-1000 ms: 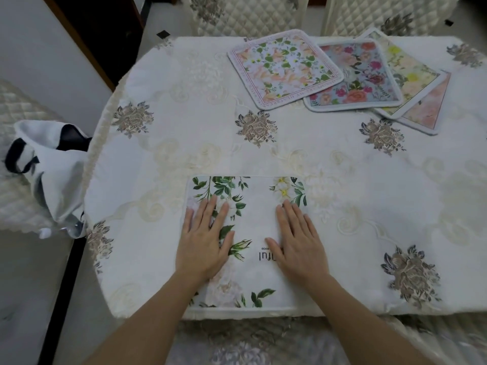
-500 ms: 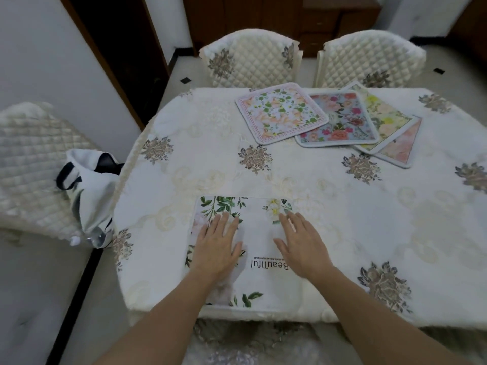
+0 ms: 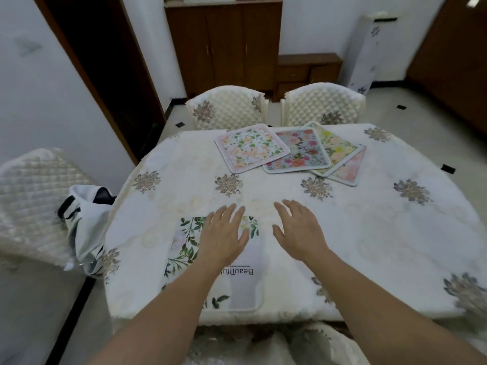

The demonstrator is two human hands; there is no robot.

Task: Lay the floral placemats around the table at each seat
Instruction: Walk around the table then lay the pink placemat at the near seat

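One leaf-printed placemat [image 3: 245, 291] lies flat at the near edge of the bench [image 3: 369, 233]. Four more floral placemats [image 3: 299, 151] overlap in a fan at the far side, before two quilted chairs [image 3: 226, 109]. Both hands are spread, fingers straight. The left hand [image 3: 224, 233] is over the near mat's far end, and the right hand [image 3: 297, 230] is just beside it over the cloth.

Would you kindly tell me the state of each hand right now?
Left hand: open, over the white leaf-printed rectangular placemat, holding nothing.
Right hand: open, over the cream embroidered tablecloth, holding nothing.
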